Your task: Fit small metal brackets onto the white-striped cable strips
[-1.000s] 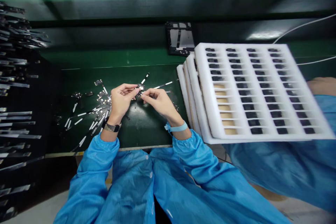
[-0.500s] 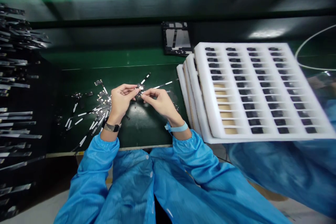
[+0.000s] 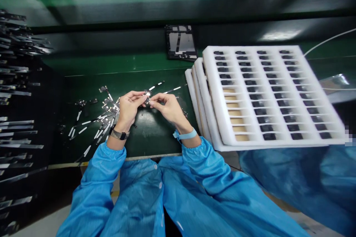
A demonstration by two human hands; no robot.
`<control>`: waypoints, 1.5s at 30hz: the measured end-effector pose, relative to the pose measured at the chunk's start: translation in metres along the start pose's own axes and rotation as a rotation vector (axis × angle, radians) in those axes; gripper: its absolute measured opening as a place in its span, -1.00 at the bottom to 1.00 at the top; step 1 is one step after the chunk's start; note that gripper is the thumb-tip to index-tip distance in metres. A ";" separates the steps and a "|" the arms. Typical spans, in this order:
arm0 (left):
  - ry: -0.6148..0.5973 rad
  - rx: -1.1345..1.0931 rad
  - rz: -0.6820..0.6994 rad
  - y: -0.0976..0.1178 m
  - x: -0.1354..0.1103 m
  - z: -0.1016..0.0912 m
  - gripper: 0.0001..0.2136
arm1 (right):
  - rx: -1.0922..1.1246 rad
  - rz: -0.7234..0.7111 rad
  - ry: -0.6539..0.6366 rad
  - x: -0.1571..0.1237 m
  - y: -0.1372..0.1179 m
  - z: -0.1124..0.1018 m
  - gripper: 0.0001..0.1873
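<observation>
Over the dark green bench (image 3: 155,137), my left hand (image 3: 130,105) and my right hand (image 3: 166,106) meet with their fingertips close together. Between them is a small flex cable (image 3: 147,94) with a tiny circuit board at its end. My left thumb and fingers pinch this board from the left. From the right, my right thumb and forefinger are closed at its edge; fine contact there is too small to make out. A loose pile of similar flex cables (image 3: 107,120) with white strips lies beside my left hand.
White foam trays (image 3: 278,142) with slots of dark parts are stacked at the right. A black framed device panel (image 3: 182,42) lies at the back. Many flex cables (image 3: 19,139) stick out from a dark rack at the left. A co-worker's blue sleeve (image 3: 278,177) shows at lower right.
The view has shifted slightly, so the trays and the back panel appear a little further left. My hands keep nearly the same pinch, with only small finger movement.
</observation>
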State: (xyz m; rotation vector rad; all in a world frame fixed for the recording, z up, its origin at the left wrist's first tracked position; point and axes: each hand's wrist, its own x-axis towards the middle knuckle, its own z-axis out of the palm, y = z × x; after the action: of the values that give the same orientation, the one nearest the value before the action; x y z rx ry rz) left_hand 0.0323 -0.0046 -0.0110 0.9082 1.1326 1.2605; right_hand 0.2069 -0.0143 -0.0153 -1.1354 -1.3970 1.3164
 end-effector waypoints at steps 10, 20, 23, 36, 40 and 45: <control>0.190 0.170 0.168 0.016 0.016 0.003 -0.76 | -0.144 -0.104 0.152 0.004 0.001 0.008 -0.84; -0.024 0.815 0.730 0.071 0.226 0.124 -0.75 | -0.141 -0.119 0.362 0.011 0.005 -0.009 -0.81; -0.182 1.091 0.700 0.047 0.252 0.164 -0.78 | -0.195 -0.112 0.451 0.015 0.010 -0.020 -0.82; -0.387 1.304 0.655 0.006 0.214 0.147 -0.86 | -0.058 -0.076 0.604 0.022 0.016 -0.033 -0.77; -0.265 1.375 0.647 0.057 0.183 0.106 -0.80 | 0.041 -0.137 0.751 0.022 0.009 -0.043 -0.74; -0.122 1.305 0.472 0.112 0.102 0.004 -0.74 | 0.131 -0.205 0.844 -0.012 -0.012 -0.048 -0.69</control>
State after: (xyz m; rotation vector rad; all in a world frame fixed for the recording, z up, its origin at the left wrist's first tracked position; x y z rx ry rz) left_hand 0.0046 0.1102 0.0839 2.2731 1.6896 0.6587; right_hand 0.2558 -0.0174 -0.0007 -1.2130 -0.7575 0.6322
